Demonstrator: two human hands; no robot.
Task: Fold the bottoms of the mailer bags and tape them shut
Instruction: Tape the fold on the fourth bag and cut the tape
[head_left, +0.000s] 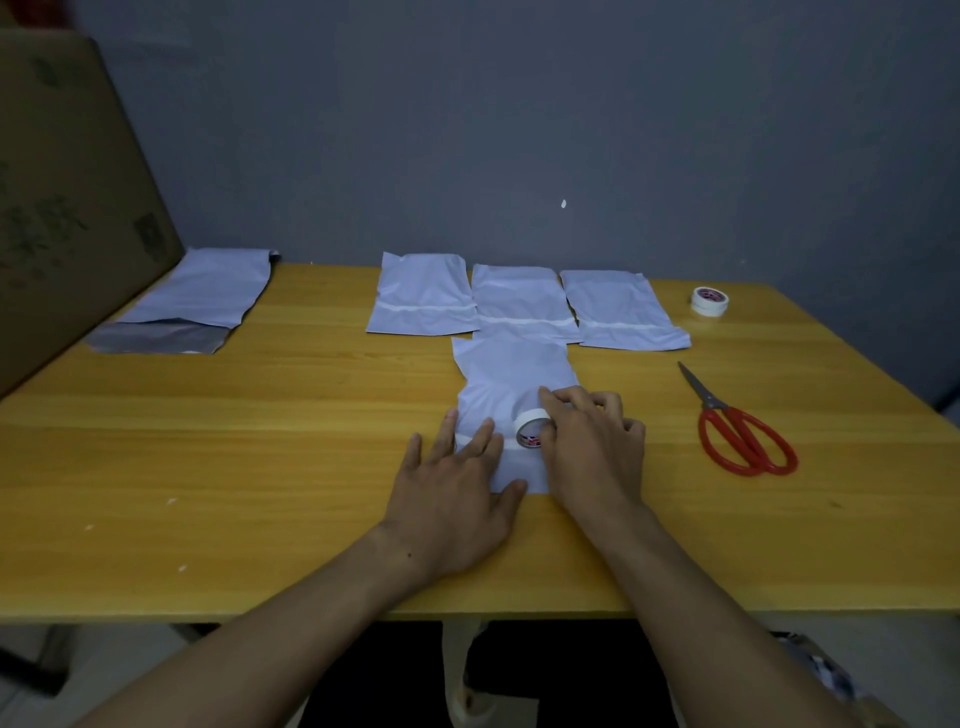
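Our flat, straight-fingered left hand (457, 496) pins the folded mailer bag (514, 369) so our right hand (592, 447), gripping the tape roll (530, 422), can seal it.

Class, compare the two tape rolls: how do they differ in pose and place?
The near roll stands on edge on a bag, gripped by the right hand; the far roll lies flat on the table, untouched. Both are white with red print.
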